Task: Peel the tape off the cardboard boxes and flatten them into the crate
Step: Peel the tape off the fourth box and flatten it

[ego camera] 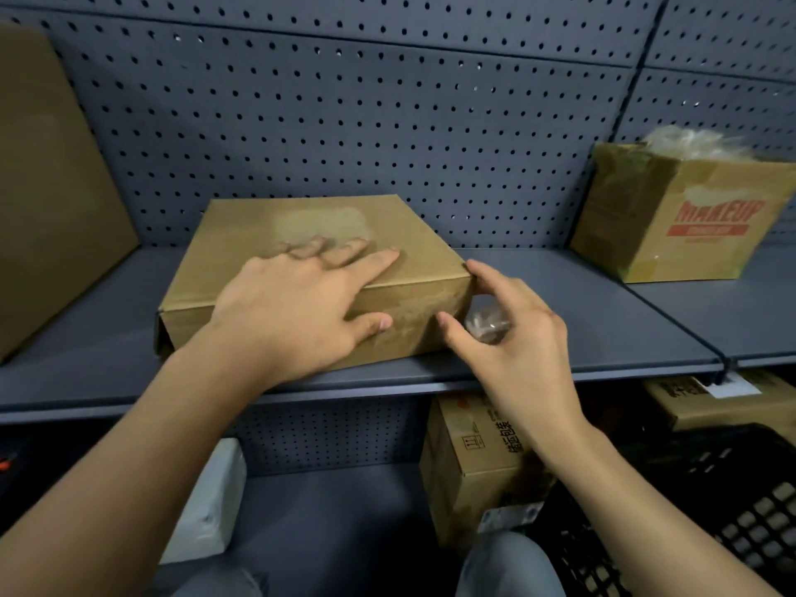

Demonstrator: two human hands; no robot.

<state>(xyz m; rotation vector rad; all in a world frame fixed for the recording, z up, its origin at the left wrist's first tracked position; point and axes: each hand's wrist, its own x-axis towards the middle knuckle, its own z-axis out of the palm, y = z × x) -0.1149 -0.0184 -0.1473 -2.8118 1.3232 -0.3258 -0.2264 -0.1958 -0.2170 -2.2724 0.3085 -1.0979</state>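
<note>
A flat brown cardboard box (430,252) lies on the grey shelf (560,321) in front of me. My left hand (297,308) presses flat on its top, fingers spread, thumb on the front face. My right hand (517,338) is at the box's front right corner, with a crumpled wad of clear tape (486,323) cupped in its curled fingers; index finger and thumb touch the corner. A black plastic crate (732,501) stands at the lower right.
A "MAKEUP" box (685,217) with fluffy filling sits at the right of the shelf. A large cardboard sheet (51,183) leans at the left. Below the shelf are a printed box (478,458), another box (715,402) and a white packet (211,506). Pegboard backs the shelf.
</note>
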